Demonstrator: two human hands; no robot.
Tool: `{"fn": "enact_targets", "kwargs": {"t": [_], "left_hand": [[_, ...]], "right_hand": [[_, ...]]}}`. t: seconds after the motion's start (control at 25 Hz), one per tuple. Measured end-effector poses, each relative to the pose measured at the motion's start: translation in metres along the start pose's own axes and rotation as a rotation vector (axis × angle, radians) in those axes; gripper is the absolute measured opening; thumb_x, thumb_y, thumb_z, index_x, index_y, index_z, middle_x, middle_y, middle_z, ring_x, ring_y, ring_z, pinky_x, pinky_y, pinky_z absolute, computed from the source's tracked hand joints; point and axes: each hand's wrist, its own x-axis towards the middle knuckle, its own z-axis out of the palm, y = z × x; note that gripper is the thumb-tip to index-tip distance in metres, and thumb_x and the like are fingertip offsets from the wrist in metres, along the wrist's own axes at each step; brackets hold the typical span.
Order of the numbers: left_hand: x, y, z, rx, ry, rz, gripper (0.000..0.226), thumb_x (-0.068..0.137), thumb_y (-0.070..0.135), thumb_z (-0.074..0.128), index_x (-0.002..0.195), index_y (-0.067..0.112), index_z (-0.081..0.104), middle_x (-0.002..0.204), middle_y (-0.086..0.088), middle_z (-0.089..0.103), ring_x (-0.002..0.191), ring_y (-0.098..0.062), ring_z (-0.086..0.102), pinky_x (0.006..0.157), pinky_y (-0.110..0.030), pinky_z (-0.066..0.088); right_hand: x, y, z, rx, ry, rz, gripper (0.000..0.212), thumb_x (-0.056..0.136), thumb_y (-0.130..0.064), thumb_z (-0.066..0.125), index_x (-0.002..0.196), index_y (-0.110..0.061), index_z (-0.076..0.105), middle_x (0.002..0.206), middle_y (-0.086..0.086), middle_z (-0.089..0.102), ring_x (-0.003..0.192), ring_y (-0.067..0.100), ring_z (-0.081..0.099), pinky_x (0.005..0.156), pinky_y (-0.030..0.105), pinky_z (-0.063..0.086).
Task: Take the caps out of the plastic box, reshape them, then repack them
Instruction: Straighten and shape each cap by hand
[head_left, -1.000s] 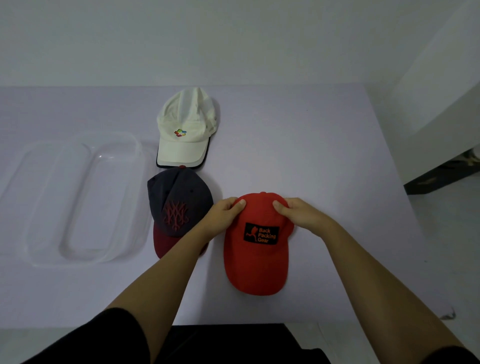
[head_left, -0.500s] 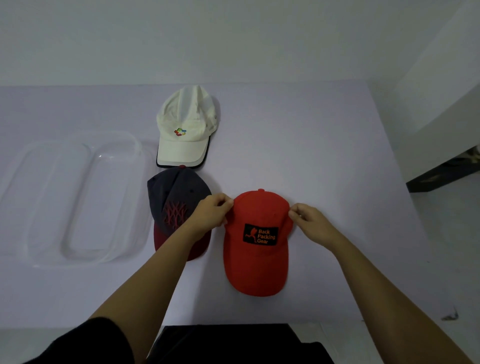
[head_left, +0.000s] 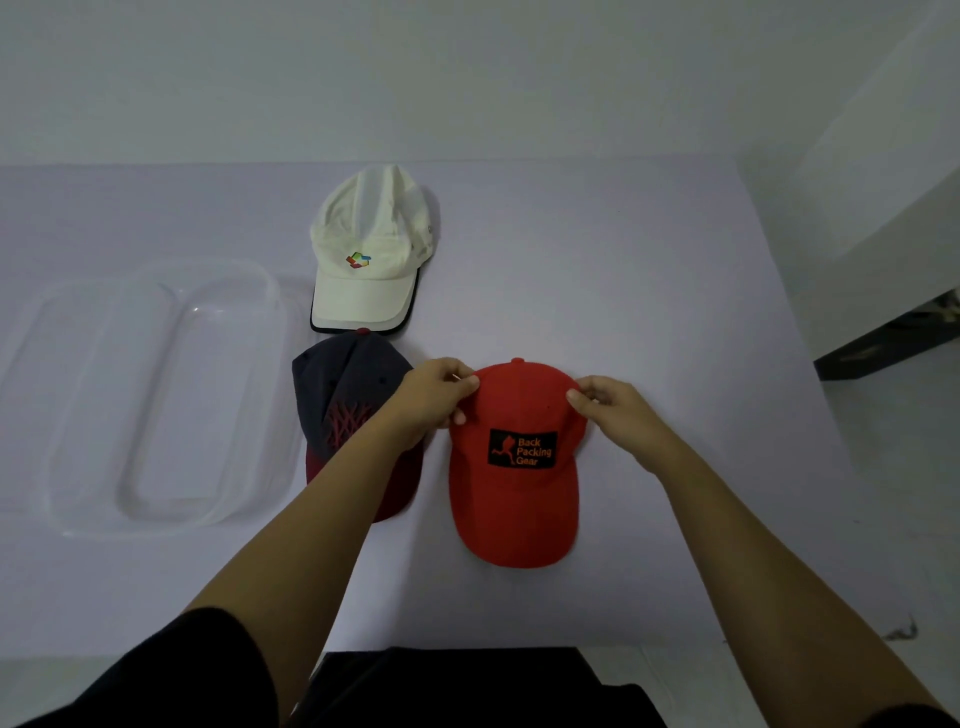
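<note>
A red cap with a black "Back Packing Gear" patch lies on the white table, brim toward me. My left hand pinches the left side of its crown, and my right hand pinches the right side. A dark grey cap with a maroon brim lies just left of it, partly under my left forearm. A white cap with a small coloured logo lies farther back. The clear plastic box stands empty at the left.
The white table ends at its right edge near a white wall and a dark floor gap. The front edge runs close to my body.
Both hands went from the top of the red cap's crown out to its sides, and now pinch the crown slightly higher up. The cap has barely shifted.
</note>
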Motion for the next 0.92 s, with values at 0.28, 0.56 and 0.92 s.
{"fn": "enact_targets", "kwargs": {"t": [0.28,0.56,0.92], "left_hand": [[-0.015,-0.016,-0.016,0.120,0.164,0.056,0.032,0.092,0.013,0.049,0.123,0.011,0.058,0.092,-0.004,0.067,0.057,-0.011,0.064,0.050,-0.014,0.048],[-0.021,-0.031,-0.001,0.447,0.198,0.213,0.019,0.092,0.013,0.054,0.091,0.001,0.068,0.083,-0.014,0.070,0.064,-0.016,0.058,0.075,-0.039,0.054],[-0.041,-0.013,-0.054,0.301,0.343,0.249,0.028,0.093,0.015,0.054,0.119,0.009,0.063,0.058,0.003,0.063,0.043,0.006,0.056,0.057,-0.004,0.047]], "right_hand": [[0.001,0.015,-0.016,-0.260,0.031,0.021,0.028,0.093,-0.025,0.053,0.120,-0.024,0.060,0.112,-0.006,0.056,0.097,0.008,0.054,0.089,0.026,0.041],[-0.003,0.031,0.003,-0.521,0.192,-0.055,0.018,0.089,-0.026,0.059,0.102,-0.017,0.069,0.088,0.000,0.054,0.083,0.019,0.055,0.069,0.027,0.038],[-0.001,-0.023,0.008,-0.472,0.309,-0.267,0.034,0.092,-0.023,0.055,0.125,-0.015,0.056,0.120,0.007,0.056,0.094,0.011,0.053,0.082,0.025,0.041]]}}
